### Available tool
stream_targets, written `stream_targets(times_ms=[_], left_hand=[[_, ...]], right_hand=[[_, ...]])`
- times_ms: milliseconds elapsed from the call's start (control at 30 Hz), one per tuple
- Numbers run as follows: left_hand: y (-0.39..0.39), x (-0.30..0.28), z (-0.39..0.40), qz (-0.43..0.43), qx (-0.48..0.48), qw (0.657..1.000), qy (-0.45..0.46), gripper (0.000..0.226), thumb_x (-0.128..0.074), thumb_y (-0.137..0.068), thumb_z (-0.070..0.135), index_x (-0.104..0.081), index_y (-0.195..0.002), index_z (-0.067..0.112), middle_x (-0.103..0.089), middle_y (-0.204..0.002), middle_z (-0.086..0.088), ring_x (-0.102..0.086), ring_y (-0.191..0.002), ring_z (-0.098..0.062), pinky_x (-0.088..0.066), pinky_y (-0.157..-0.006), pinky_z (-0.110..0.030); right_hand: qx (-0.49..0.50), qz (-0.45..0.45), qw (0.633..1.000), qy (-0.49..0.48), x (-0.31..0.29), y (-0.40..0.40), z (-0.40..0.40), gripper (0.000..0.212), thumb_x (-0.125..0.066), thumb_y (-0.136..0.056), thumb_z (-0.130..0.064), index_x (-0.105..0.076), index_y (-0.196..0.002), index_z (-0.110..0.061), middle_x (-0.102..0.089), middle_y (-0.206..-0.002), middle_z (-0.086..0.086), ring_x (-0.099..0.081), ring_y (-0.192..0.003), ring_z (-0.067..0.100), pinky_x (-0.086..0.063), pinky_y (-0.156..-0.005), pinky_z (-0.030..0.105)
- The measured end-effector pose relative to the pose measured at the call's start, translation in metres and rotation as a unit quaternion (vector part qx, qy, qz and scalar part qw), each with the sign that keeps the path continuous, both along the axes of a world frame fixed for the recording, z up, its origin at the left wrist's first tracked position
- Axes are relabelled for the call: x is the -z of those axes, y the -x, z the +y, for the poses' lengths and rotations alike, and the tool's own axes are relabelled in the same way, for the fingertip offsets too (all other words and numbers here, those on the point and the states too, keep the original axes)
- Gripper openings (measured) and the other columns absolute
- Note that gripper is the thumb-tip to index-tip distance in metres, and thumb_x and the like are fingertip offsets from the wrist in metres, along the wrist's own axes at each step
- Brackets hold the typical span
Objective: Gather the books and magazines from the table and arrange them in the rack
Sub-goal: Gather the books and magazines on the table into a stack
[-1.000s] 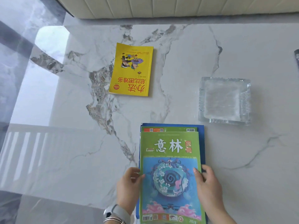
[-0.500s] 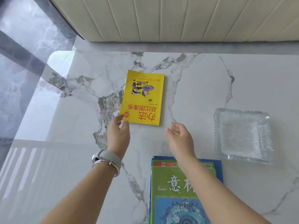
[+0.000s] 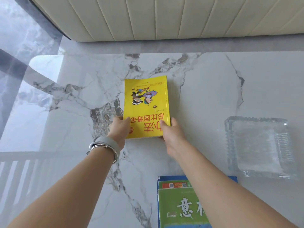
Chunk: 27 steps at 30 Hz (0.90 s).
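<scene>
Yellow book: lies on the marble bench, cover up, title upside down to the viewer. Left hand: grasps the near left corner, thumb on the cover; watch and bangles on the wrist. Right hand: grasps the near right corner, thumb on the cover. Stack of magazines: at the near edge of the bench, green cover on top, a blue one beneath, partly hidden by the right forearm. Glass tray: right of the book, well apart. Cream sofa: beyond the bench.
</scene>
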<state>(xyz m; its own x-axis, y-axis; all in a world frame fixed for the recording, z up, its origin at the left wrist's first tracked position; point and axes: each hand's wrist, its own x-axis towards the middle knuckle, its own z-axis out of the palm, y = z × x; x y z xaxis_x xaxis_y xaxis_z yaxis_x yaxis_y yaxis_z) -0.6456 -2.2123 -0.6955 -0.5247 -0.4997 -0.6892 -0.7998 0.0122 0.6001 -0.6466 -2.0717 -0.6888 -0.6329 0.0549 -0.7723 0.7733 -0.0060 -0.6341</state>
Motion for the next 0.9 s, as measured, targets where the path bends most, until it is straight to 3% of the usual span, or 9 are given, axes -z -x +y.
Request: stream_targets(times_ms=[100, 233, 367, 567, 733, 833, 900], left_hand=[[-0.002, -0.011, 0.020, 0.045, -0.017, 0.999, -0.021, 0.021, -0.040, -0.094, 0.023, -0.041, -0.113, 0.013, -0.052, -0.083, 0.000, -0.052, -0.064, -0.013, -0.046, -0.061, -0.028], [-0.007, -0.042, 0.067, 0.095, -0.025, 0.989, -0.115, 0.022, -0.042, -0.095, 0.025, -0.047, -0.114, 0.015, -0.060, -0.088, 0.001, -0.060, -0.072, -0.016, -0.053, -0.066, -0.036], [-0.009, -0.067, 0.143, 0.135, 0.002, 0.973, -0.188, 0.012, -0.043, -0.094, 0.021, -0.055, -0.094, 0.025, -0.066, -0.088, 0.000, -0.068, -0.060, -0.011, -0.057, -0.053, -0.030], [-0.008, -0.074, 0.314, 0.142, 0.075, 0.958, -0.239, 0.014, -0.045, -0.093, 0.020, -0.056, -0.099, 0.027, -0.068, -0.087, 0.000, -0.066, -0.073, -0.018, -0.056, -0.062, -0.035], [0.013, -0.059, 0.466, 0.142, 0.090, 0.953, -0.250, 0.024, -0.038, -0.096, 0.016, -0.059, -0.098, 0.029, -0.069, -0.085, 0.005, -0.067, -0.073, -0.014, -0.056, -0.066, -0.033], [0.031, -0.044, 0.532, 0.127, 0.117, 0.957, -0.233, 0.031, -0.034, -0.096, 0.014, -0.059, -0.092, 0.032, -0.067, -0.095, 0.002, -0.065, -0.083, -0.017, -0.054, -0.077, -0.037], [0.046, -0.026, 0.563, 0.113, 0.132, 0.965, -0.196, 0.032, -0.034, -0.096, 0.012, -0.058, -0.088, 0.032, -0.063, -0.095, 0.003, -0.062, -0.082, -0.015, -0.053, -0.071, -0.031]], right_hand=[[0.007, 0.013, 0.998, 0.055, -0.017, 0.000, 0.023, 0.016, -0.047, -0.093, -0.017, -0.054, -0.081, -0.024, -0.065, -0.101, 0.005, -0.064, -0.094, 0.025, -0.054, -0.084, 0.047], [-0.008, 0.051, 0.997, 0.063, -0.037, -0.004, 0.082, 0.016, -0.046, -0.094, -0.017, -0.055, -0.084, -0.026, -0.066, -0.097, 0.002, -0.063, -0.091, 0.020, -0.056, -0.076, 0.037], [-0.007, 0.078, 0.997, 0.030, -0.053, -0.014, 0.166, 0.012, -0.050, -0.092, -0.017, -0.057, -0.087, -0.024, -0.066, -0.095, 0.002, -0.063, -0.085, 0.016, -0.053, -0.071, 0.028], [0.038, 0.158, 0.981, -0.101, -0.069, -0.019, 0.334, 0.019, -0.052, -0.091, -0.021, -0.052, -0.109, -0.027, -0.067, -0.090, 0.005, -0.065, -0.081, 0.020, -0.053, -0.074, 0.036], [0.042, 0.169, 0.965, -0.198, -0.054, 0.009, 0.475, 0.030, -0.050, -0.091, -0.022, -0.050, -0.121, -0.028, -0.065, -0.114, 0.006, -0.061, -0.103, 0.026, -0.047, -0.093, 0.048], [0.012, 0.157, 0.958, -0.239, -0.038, 0.037, 0.542, 0.029, -0.047, -0.091, -0.025, -0.053, -0.119, -0.027, -0.064, -0.111, 0.002, -0.060, -0.102, 0.027, -0.048, -0.091, 0.047], [-0.009, 0.143, 0.954, -0.262, -0.024, 0.056, 0.575, 0.030, -0.046, -0.088, -0.035, -0.054, -0.116, -0.029, -0.064, -0.111, 0.005, -0.058, -0.103, 0.031, -0.050, -0.088, 0.047]])
